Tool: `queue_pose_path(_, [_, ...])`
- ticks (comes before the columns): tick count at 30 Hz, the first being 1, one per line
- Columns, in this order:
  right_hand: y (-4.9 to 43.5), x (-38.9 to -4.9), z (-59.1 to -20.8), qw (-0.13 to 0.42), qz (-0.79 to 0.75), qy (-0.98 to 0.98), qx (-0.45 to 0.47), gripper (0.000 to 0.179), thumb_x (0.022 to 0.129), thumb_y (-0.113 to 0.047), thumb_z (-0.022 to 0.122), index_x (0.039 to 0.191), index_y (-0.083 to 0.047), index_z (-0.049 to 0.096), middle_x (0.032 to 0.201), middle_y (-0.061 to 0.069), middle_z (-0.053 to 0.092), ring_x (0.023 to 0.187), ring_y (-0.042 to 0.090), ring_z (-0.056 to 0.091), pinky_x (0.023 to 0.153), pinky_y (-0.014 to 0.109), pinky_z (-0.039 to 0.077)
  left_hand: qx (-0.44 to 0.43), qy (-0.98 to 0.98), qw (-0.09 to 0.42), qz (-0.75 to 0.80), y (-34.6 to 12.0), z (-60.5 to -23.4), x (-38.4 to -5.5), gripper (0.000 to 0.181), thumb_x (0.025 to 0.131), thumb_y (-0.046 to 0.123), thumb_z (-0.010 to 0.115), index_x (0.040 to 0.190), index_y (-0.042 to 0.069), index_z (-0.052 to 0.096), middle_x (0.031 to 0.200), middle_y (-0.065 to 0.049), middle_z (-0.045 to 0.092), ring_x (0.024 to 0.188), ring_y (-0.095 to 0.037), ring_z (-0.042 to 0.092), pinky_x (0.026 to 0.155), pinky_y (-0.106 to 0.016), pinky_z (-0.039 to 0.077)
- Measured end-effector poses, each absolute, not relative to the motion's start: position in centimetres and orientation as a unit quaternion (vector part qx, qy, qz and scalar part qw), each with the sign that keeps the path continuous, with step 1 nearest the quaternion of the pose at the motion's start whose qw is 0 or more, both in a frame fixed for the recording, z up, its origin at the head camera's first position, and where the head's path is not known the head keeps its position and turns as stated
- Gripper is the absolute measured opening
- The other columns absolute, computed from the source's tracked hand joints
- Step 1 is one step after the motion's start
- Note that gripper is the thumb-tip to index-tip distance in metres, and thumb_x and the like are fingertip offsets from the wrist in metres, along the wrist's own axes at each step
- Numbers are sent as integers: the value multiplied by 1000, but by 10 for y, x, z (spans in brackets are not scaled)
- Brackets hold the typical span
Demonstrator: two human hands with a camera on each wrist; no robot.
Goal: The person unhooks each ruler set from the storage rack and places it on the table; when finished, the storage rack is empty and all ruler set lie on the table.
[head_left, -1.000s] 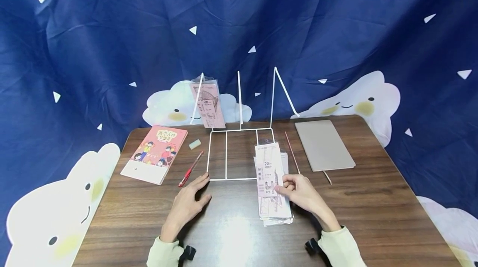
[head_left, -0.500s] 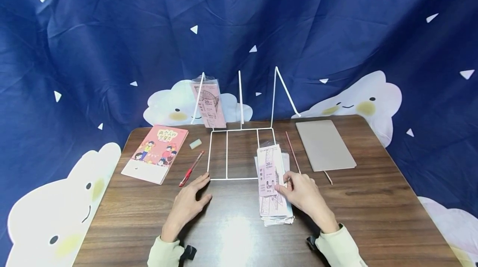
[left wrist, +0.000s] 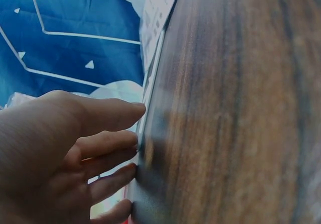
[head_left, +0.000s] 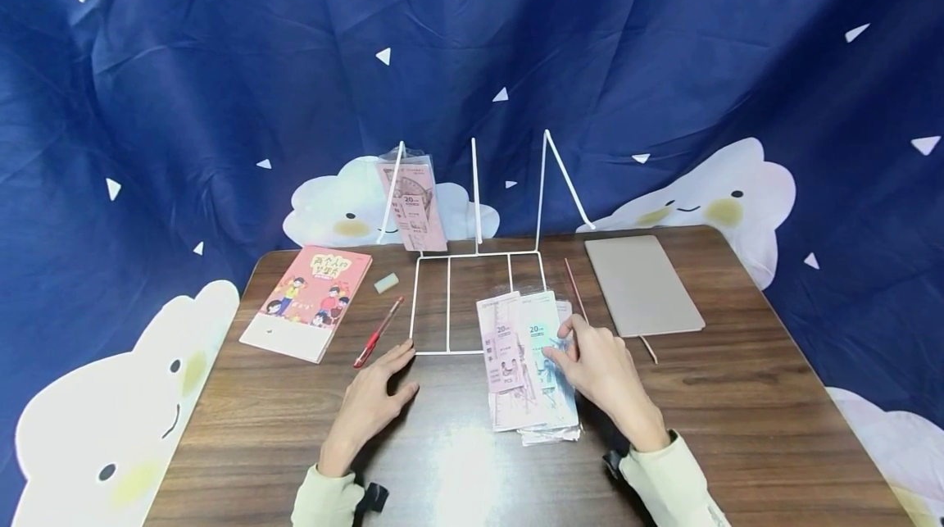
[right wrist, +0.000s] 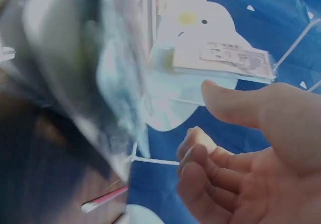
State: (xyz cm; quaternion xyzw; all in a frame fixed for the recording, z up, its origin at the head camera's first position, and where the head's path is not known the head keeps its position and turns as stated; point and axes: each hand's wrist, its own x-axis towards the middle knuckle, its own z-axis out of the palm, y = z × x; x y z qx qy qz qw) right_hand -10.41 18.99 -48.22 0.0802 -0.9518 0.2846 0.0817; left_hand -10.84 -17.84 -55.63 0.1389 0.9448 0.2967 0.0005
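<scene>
A purple ruler-set packet (head_left: 503, 367) lies partly over the front of a white wire rack (head_left: 447, 306). Beside it, overlapping, a blue ruler-set packet (head_left: 544, 330) tops a stack of similar packets. My right hand (head_left: 608, 375) is at the stack's right edge, thumb over the blue packet. In the right wrist view, the thumb and bent fingers (right wrist: 193, 184) stand apart with nothing between them, near the blurred packets (right wrist: 100, 68). My left hand (head_left: 372, 392) rests on the table, fingers spread, fingertips at the rack's front left corner. A pink ruler-set packet (head_left: 413, 203) hangs on the rack's left hook.
Left of the rack lie a pink picture book (head_left: 313, 297), a light green eraser (head_left: 386, 283) and a red pen (head_left: 378, 333). On its right are a thin red stick (head_left: 576, 289) and a grey notebook (head_left: 645, 285). A blue curtain hangs behind.
The purple packet has slid left off the stack, uncovering the blue packet beneath. My right hand has moved slightly away from me. My left hand and the hanging packet have stayed put.
</scene>
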Motion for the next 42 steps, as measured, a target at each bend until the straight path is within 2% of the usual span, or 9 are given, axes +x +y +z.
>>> queue_pose_path(5, [176, -135, -472, 96, 335, -930, 118, 26, 92, -23, 82, 107, -8, 68, 67, -10, 60, 55, 6, 52, 57, 30, 41, 144, 944, -13, 296, -179, -556, -109, 58, 93, 23, 78, 148, 12, 62, 155, -1, 55, 144, -27, 50, 110, -57, 46])
queue_pose_path(11, [147, -187, -461, 85, 442, -881, 143, 23, 93, -21, 80, 110, -8, 70, 84, 0, 66, 71, 14, 58, 63, 24, 46, 151, 941, -15, 302, -178, -555, -109, 58, 92, 22, 78, 147, 10, 62, 155, -2, 56, 144, -28, 51, 110, -56, 46])
queue_pose_path(17, [111, -235, -452, 96, 483, -854, 169, 23, 93, -19, 80, 109, -5, 72, 87, 2, 70, 72, 14, 58, 65, 20, 43, 154, 941, -6, 302, -182, -558, -110, 59, 93, 24, 77, 148, 11, 61, 156, -2, 55, 145, -28, 50, 112, -55, 45])
queue_pose_path(22, [84, -266, -452, 109, 489, -842, 200, 24, 92, -14, 80, 109, 0, 71, 90, 9, 74, 74, 17, 65, 68, 21, 49, 161, 941, -16, 299, -183, -559, -111, 59, 91, 22, 77, 147, 10, 62, 154, -5, 56, 143, -29, 52, 113, -54, 45])
queue_pose_path(27, [67, -289, -455, 111, 504, -835, 191, 28, 92, -13, 79, 114, 2, 70, 96, 13, 73, 78, 23, 67, 71, 23, 50, 162, 939, -21, 302, -182, -558, -112, 58, 91, 22, 77, 146, 9, 63, 154, -5, 57, 143, -28, 53, 112, -53, 46])
queue_pose_path(31, [57, -305, -460, 99, 537, -819, 178, 32, 92, -10, 79, 117, 6, 67, 102, 17, 71, 79, 22, 64, 71, 20, 50, 158, 940, -16, 303, -183, -557, -112, 57, 92, 23, 76, 146, 10, 63, 155, -4, 56, 143, -28, 52, 111, -55, 46])
queue_pose_path(35, [49, -316, -463, 94, 556, -805, 183, 30, 92, -4, 77, 116, 9, 66, 102, 22, 70, 77, 21, 62, 67, 15, 48, 160, 939, -20, 302, -182, -555, -111, 57, 92, 22, 76, 146, 10, 63, 154, -5, 56, 142, -28, 53, 109, -56, 48])
queue_pose_path(38, [42, -321, -464, 112, 546, -808, 192, 28, 91, -2, 77, 114, 10, 68, 100, 24, 71, 73, 27, 64, 64, 13, 46, 161, 939, -22, 303, -183, -555, -111, 57, 91, 20, 76, 145, 10, 63, 154, -4, 57, 142, -28, 53, 109, -56, 48])
queue_pose_path(42, [35, -326, -466, 119, 508, -833, 180, 26, 91, -8, 78, 113, 4, 73, 100, 20, 74, 74, 29, 68, 67, 21, 48, 167, 938, -25, 303, -184, -557, -113, 57, 91, 20, 76, 145, 8, 63, 153, -5, 57, 143, -29, 52, 110, -55, 47])
